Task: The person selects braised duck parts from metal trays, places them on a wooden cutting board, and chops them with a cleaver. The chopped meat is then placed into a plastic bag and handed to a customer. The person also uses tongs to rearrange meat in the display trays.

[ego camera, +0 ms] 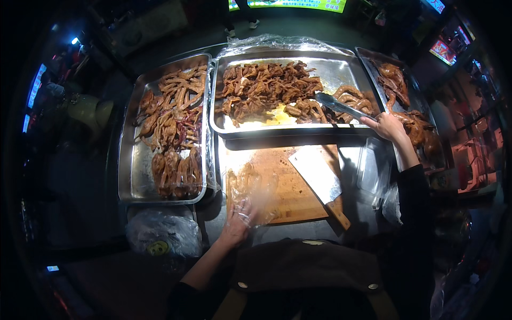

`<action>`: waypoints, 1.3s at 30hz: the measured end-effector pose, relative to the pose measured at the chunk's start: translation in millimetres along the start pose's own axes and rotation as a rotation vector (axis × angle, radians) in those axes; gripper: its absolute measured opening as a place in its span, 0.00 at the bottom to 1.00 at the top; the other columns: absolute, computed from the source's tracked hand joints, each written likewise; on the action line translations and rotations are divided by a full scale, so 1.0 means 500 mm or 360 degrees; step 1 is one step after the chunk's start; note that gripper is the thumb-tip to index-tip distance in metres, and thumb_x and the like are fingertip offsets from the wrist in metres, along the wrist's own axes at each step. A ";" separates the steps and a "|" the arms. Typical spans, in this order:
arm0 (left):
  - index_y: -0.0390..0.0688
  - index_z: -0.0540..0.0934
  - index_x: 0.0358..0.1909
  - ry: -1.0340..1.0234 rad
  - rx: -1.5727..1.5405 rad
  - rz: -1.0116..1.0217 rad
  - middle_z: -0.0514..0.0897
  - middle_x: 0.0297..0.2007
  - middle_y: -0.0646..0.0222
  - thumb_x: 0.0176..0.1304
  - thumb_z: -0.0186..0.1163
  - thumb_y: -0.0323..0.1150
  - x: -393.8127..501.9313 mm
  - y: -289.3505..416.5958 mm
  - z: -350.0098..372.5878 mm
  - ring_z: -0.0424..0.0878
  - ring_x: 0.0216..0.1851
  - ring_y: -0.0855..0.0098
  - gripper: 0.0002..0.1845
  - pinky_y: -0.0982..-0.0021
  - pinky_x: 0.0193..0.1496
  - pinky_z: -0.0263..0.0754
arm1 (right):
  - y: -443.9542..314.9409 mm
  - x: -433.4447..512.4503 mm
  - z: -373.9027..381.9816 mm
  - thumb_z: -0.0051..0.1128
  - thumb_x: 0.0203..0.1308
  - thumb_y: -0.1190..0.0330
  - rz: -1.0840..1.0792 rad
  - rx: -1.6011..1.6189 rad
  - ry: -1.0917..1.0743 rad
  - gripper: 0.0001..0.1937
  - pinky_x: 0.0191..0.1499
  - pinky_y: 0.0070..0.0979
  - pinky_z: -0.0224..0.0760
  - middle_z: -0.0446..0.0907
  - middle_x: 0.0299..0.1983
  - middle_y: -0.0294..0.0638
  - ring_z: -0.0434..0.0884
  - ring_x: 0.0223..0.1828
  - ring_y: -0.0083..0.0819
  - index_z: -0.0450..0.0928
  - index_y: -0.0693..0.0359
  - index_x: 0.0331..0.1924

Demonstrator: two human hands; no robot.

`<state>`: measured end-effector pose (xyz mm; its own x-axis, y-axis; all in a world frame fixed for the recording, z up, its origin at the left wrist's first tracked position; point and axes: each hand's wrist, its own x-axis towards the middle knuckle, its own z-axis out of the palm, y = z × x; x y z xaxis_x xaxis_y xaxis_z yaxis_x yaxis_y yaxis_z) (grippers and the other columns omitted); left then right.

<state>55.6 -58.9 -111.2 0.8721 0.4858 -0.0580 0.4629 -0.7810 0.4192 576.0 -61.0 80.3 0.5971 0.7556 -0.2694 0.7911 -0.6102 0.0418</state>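
Note:
My right hand [387,125] grips dark metal tongs [347,108] by the handle end. Their far end reaches over the curled brown cooked meat pieces [354,100] in the wide steel tray [256,131]; whether it touches them, I cannot tell. At the near left of the wooden cutting board [300,200], my left hand [237,224] holds thin clear plastic [260,196], blurred over the wood. Bag or glove cannot be made out. A cleaver [316,172] lies flat on the board's right side, its wooden handle past the near edge.
A left steel tray [138,188] holds several kinds of browned meat. Whole roasted poultry [418,128] lies in a right tray. Clear plastic containers [374,168] sit right of the board. A bundle of plastic bags [164,234] is at lower left. Someone's feet [242,29] show beyond the trays.

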 end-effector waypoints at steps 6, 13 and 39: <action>0.46 0.61 0.67 -0.0013 -0.0127 0.0008 0.58 0.68 0.52 0.53 0.57 0.27 0.012 -0.010 -0.003 0.51 0.71 0.47 0.36 0.41 0.70 0.41 | -0.057 0.008 -0.009 0.40 0.48 0.24 -0.0156 -0.0162 0.0017 0.50 0.38 0.40 0.78 0.82 0.29 0.58 0.84 0.36 0.49 0.80 0.75 0.34; 0.46 0.65 0.66 0.0102 -0.0124 0.0064 0.63 0.66 0.53 0.53 0.60 0.27 0.038 -0.002 -0.022 0.56 0.69 0.45 0.34 0.44 0.69 0.47 | -0.036 0.036 -0.018 0.39 0.42 0.20 -0.0242 -0.0162 -0.0033 0.53 0.38 0.40 0.78 0.81 0.26 0.59 0.84 0.35 0.49 0.79 0.76 0.28; 0.45 0.69 0.61 0.0200 -0.0165 0.0077 0.65 0.64 0.52 0.56 0.60 0.33 0.051 -0.023 -0.002 0.58 0.68 0.47 0.29 0.43 0.69 0.47 | -0.064 0.188 0.098 0.66 0.48 0.41 -0.0850 0.0551 -0.0351 0.32 0.31 0.32 0.70 0.76 0.19 0.45 0.76 0.23 0.31 0.79 0.70 0.27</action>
<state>72.3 -36.8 -116.6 0.8635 0.4987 0.0756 0.3961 -0.7632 0.5105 600.1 18.0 6.5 0.0655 0.9309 -0.3595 0.8601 -0.2353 -0.4526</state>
